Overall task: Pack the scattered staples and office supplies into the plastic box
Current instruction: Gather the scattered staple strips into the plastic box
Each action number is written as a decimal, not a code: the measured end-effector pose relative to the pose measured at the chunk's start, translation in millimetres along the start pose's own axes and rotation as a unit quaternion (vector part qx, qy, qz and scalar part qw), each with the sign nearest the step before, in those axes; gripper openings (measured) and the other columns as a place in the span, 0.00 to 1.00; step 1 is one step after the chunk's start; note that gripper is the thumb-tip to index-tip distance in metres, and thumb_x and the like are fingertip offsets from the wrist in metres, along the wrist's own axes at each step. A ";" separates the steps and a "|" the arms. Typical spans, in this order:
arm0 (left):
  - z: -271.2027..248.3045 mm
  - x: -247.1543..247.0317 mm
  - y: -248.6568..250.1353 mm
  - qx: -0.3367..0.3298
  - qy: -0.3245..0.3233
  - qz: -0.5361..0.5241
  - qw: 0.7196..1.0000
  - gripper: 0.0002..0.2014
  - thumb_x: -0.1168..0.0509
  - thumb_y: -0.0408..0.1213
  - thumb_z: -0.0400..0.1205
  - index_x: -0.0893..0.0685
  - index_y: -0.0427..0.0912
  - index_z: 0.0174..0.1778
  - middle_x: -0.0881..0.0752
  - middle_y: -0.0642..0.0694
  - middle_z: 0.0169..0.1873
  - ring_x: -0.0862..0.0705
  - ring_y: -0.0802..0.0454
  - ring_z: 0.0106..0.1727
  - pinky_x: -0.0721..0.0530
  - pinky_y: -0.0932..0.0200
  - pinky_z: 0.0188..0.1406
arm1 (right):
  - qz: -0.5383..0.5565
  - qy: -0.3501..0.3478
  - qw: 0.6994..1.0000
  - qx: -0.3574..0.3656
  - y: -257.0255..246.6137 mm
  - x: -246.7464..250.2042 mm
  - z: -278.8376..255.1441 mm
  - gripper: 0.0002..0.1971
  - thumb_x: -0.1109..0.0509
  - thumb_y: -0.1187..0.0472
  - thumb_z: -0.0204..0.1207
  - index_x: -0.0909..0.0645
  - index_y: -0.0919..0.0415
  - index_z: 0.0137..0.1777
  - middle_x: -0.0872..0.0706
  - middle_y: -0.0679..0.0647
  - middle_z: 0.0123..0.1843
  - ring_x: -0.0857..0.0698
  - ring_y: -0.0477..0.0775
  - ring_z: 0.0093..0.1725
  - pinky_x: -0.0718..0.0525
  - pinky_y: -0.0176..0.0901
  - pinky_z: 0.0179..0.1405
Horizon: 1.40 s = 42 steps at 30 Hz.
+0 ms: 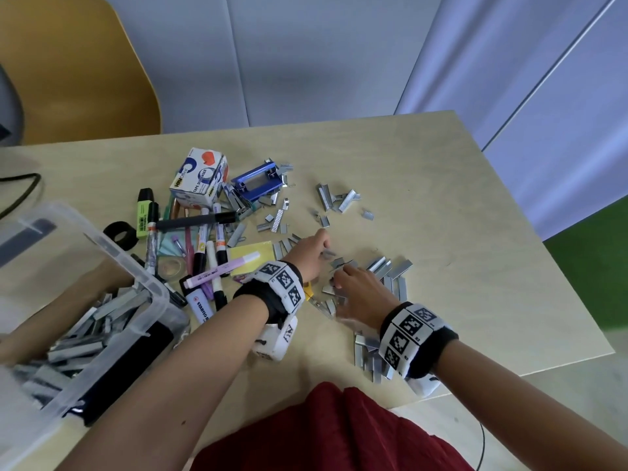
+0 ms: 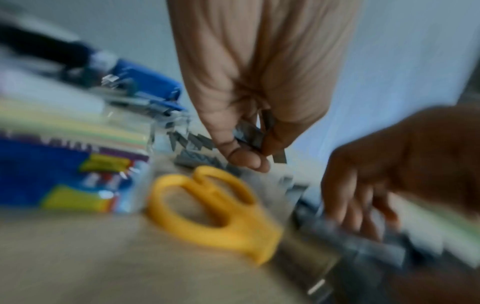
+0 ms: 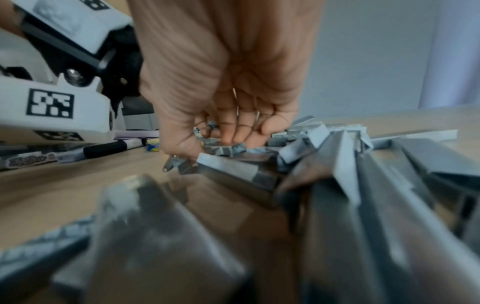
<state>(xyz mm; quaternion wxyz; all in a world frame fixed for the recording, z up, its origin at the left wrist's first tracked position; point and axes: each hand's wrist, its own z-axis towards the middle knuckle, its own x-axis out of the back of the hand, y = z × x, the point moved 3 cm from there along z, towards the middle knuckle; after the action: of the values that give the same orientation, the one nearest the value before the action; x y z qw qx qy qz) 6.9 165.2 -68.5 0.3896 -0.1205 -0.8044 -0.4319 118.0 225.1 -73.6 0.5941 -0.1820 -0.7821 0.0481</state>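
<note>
Silver staple strips (image 1: 387, 270) lie scattered across the wooden table (image 1: 458, 232), with more by my right wrist (image 1: 373, 355). My left hand (image 1: 324, 246) reaches over the pile; in the left wrist view it (image 2: 249, 148) pinches a few strips (image 2: 250, 135) between thumb and fingers. Just right of it, my right hand (image 1: 339, 280) is down on the pile, its fingers (image 3: 228, 137) curled over staples (image 3: 228, 166) with the thumb against them. The clear plastic box (image 1: 149, 283) stands at the left, holding many staple strips (image 1: 85, 334).
Markers and highlighters (image 1: 210, 260), a tape dispenser carton (image 1: 200, 178), a blue metal piece (image 1: 258, 181), yellow sticky notes (image 1: 251, 256) and a black tape roll (image 1: 119, 232) lie between the box and the hands. Yellow-handled scissors (image 2: 215, 209) sit under my left wrist. The table's edge runs close on the right.
</note>
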 end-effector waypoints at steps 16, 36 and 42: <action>-33.7 -12.3 -16.7 0.212 0.002 -0.788 0.578 0.18 0.46 0.48 0.86 0.24 0.35 0.45 0.17 0.38 0.35 0.16 0.46 0.35 0.15 0.54 0.35 | 0.278 0.115 0.952 -0.058 -21.9 60.4 6.9 0.12 0.22 0.63 0.64 0.19 0.63 0.46 0.18 0.51 0.39 0.22 0.47 0.37 0.25 0.26 0.35; -57.7 -18.7 -42.1 0.279 0.036 -0.738 0.614 0.18 0.48 0.43 0.86 0.26 0.40 0.31 0.27 0.49 0.12 0.21 0.55 0.17 0.20 0.69 0.22 | 0.007 -0.013 0.999 -0.042 10.9 19.7 27.4 0.21 0.30 0.62 0.70 0.24 0.60 0.64 0.23 0.56 0.60 0.24 0.58 0.60 0.30 0.40 0.50; -58.7 -20.1 -41.0 0.270 0.064 -0.778 0.564 0.18 0.47 0.45 0.86 0.21 0.37 0.38 0.18 0.45 0.22 0.20 0.50 0.29 0.16 0.63 0.28 | -0.007 -0.024 0.998 -0.057 2.3 24.6 30.7 0.23 0.25 0.58 0.65 0.27 0.65 0.58 0.25 0.56 0.57 0.24 0.56 0.46 0.31 0.40 0.40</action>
<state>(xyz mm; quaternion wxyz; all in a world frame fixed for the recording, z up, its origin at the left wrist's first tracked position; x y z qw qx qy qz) 29.3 97.3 -88.8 -0.0318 0.6906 -0.6388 -0.3375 83.9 240.0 -60.8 0.5645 -0.2088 -0.7986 0.0040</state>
